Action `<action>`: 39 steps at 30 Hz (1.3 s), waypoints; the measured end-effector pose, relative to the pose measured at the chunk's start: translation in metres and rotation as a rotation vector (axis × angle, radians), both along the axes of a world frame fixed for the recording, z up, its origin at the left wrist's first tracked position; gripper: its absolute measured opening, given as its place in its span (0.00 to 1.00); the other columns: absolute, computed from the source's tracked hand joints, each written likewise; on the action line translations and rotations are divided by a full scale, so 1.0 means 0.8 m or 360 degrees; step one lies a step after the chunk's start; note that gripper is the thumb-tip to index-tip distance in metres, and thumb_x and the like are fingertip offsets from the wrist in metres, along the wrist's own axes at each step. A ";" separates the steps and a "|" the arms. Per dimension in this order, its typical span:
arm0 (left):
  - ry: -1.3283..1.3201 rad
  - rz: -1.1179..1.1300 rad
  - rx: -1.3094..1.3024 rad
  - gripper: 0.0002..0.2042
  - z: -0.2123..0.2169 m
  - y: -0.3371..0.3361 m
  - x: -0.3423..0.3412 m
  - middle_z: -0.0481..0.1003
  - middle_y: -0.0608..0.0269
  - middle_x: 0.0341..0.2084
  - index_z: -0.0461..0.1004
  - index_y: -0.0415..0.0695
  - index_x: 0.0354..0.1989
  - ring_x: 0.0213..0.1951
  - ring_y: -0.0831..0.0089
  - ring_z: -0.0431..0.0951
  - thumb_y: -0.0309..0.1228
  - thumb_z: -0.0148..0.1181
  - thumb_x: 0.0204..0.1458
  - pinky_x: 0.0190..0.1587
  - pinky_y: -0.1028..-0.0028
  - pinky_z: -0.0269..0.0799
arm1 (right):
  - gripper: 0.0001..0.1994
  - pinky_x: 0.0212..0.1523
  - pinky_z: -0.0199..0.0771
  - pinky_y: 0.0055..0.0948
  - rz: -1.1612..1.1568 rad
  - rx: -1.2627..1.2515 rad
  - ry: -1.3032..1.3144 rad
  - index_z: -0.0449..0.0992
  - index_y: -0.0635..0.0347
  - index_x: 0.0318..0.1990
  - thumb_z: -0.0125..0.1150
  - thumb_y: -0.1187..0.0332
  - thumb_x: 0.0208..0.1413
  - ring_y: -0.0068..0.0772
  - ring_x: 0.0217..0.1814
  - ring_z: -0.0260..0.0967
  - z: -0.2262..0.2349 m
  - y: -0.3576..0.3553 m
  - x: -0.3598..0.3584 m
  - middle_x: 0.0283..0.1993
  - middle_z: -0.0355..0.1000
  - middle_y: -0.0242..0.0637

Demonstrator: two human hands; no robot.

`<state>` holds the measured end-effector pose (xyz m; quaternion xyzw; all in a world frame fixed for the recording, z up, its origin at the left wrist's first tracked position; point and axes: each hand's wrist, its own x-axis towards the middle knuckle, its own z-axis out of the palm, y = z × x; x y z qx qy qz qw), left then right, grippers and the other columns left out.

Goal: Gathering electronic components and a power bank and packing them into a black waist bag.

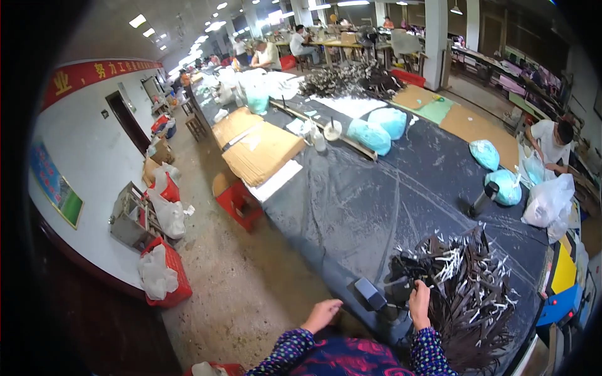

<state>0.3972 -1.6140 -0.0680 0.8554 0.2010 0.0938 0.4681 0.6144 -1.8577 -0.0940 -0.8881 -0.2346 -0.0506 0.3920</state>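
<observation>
My left hand (322,314) is over the near edge of the dark table, left of a small grey box-shaped device (370,293). Its fingers are pressed together; whatever they hold, if anything, is too small to make out. My right hand (419,304) is at the left border of a big heap of dark brown strips with white ends (470,294). Its fingers are curled in, and I cannot make out what is between them. Between my hands, the grey device sits by the table edge with dark parts around it.
On the dark-covered table (351,213) lie a brown cardboard stack (263,147), blue-green bags (370,136), a black flask (483,199) and a white plastic bag (549,200). A red stool (239,203) stands at its left side. A person (552,144) sits at the right.
</observation>
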 end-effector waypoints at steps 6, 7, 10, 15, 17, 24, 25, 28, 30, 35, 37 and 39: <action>0.0156 -0.0380 0.0008 0.12 -0.044 -0.043 -0.014 0.75 0.51 0.41 0.73 0.42 0.44 0.44 0.56 0.74 0.26 0.52 0.50 0.47 0.65 0.69 | 0.11 0.47 0.64 0.39 -0.0052 0.0037 0.0035 0.67 0.67 0.41 0.47 0.83 0.48 0.50 0.44 0.62 -0.009 -0.044 -0.019 0.39 0.65 0.49; 0.0162 -0.0386 -0.0045 0.12 -0.050 -0.048 -0.017 0.75 0.51 0.41 0.73 0.42 0.44 0.44 0.55 0.74 0.26 0.52 0.50 0.47 0.65 0.69 | 0.10 0.47 0.64 0.38 -0.0037 0.0090 0.0061 0.67 0.67 0.40 0.47 0.82 0.49 0.50 0.44 0.63 -0.009 -0.056 -0.022 0.38 0.65 0.49; 0.0193 -0.0399 0.0003 0.13 -0.049 -0.058 -0.022 0.74 0.51 0.41 0.73 0.42 0.44 0.44 0.55 0.74 0.26 0.51 0.50 0.46 0.65 0.69 | 0.08 0.45 0.66 0.37 -0.0053 0.0093 -0.0073 0.68 0.67 0.39 0.47 0.82 0.50 0.50 0.43 0.66 0.020 -0.084 -0.035 0.38 0.67 0.50; 0.0139 -0.0584 -0.0037 0.13 -0.073 -0.069 -0.008 0.74 0.51 0.40 0.73 0.41 0.45 0.44 0.55 0.74 0.26 0.51 0.51 0.46 0.64 0.69 | 0.09 0.46 0.66 0.36 -0.0315 0.0053 -0.0296 0.68 0.67 0.40 0.47 0.83 0.51 0.48 0.43 0.66 0.043 -0.159 -0.053 0.39 0.67 0.48; 0.0092 -0.0751 -0.0007 0.12 -0.078 -0.077 0.000 0.74 0.51 0.40 0.73 0.41 0.44 0.44 0.54 0.73 0.27 0.51 0.51 0.46 0.65 0.69 | 0.09 0.43 0.66 0.35 -0.0452 0.0098 -0.0349 0.67 0.67 0.41 0.46 0.83 0.52 0.48 0.40 0.65 0.058 -0.191 -0.064 0.37 0.65 0.48; 0.0195 -0.1345 -0.0172 0.13 -0.081 -0.105 0.036 0.74 0.52 0.40 0.73 0.41 0.44 0.44 0.56 0.74 0.25 0.52 0.49 0.49 0.65 0.68 | 0.12 0.34 0.70 0.25 -0.1332 0.0376 0.0078 0.69 0.65 0.42 0.52 0.80 0.48 0.34 0.36 0.69 0.055 -0.345 -0.092 0.40 0.69 0.40; 0.0185 -0.1420 -0.0174 0.13 -0.080 -0.110 0.037 0.74 0.52 0.40 0.73 0.41 0.44 0.44 0.56 0.74 0.25 0.52 0.49 0.49 0.65 0.68 | 0.11 0.30 0.71 0.23 -0.1456 0.0760 0.0388 0.69 0.63 0.41 0.54 0.79 0.49 0.30 0.32 0.69 0.053 -0.366 -0.096 0.38 0.70 0.37; 0.0176 -0.1472 -0.0179 0.12 -0.071 -0.121 0.038 0.75 0.51 0.40 0.74 0.41 0.43 0.45 0.57 0.74 0.25 0.52 0.50 0.49 0.66 0.68 | 0.08 0.24 0.69 0.21 -0.1737 0.1355 0.0980 0.69 0.57 0.37 0.53 0.78 0.49 0.23 0.26 0.68 0.060 -0.408 -0.110 0.29 0.68 0.30; 0.0170 -0.1502 -0.0229 0.12 -0.068 -0.134 0.043 0.75 0.52 0.41 0.74 0.40 0.43 0.46 0.58 0.74 0.26 0.52 0.50 0.50 0.67 0.68 | 0.07 0.23 0.69 0.21 -0.1759 0.1177 0.0938 0.69 0.57 0.37 0.54 0.77 0.50 0.22 0.25 0.68 0.040 -0.444 -0.125 0.28 0.69 0.30; 0.0240 -0.1375 -0.0306 0.11 -0.059 -0.153 0.043 0.76 0.54 0.40 0.75 0.41 0.43 0.44 0.60 0.75 0.27 0.53 0.51 0.49 0.69 0.69 | 0.08 0.24 0.70 0.22 -0.1331 0.0689 0.1046 0.70 0.59 0.39 0.56 0.71 0.51 0.23 0.27 0.71 0.026 -0.415 -0.123 0.29 0.70 0.31; 0.0266 -0.1278 -0.0375 0.11 -0.045 -0.164 0.050 0.76 0.55 0.40 0.75 0.41 0.44 0.44 0.63 0.76 0.28 0.53 0.52 0.49 0.71 0.69 | 0.08 0.24 0.70 0.25 -0.1244 0.0450 0.1215 0.71 0.62 0.38 0.56 0.71 0.51 0.23 0.27 0.72 0.006 -0.399 -0.121 0.28 0.71 0.33; 0.0313 -0.1137 -0.0429 0.12 -0.036 -0.177 0.057 0.77 0.58 0.40 0.74 0.40 0.44 0.43 0.69 0.76 0.26 0.53 0.52 0.48 0.74 0.69 | 0.08 0.26 0.71 0.29 -0.1110 0.0254 0.1157 0.71 0.64 0.36 0.56 0.71 0.51 0.29 0.29 0.73 -0.008 -0.386 -0.116 0.29 0.73 0.39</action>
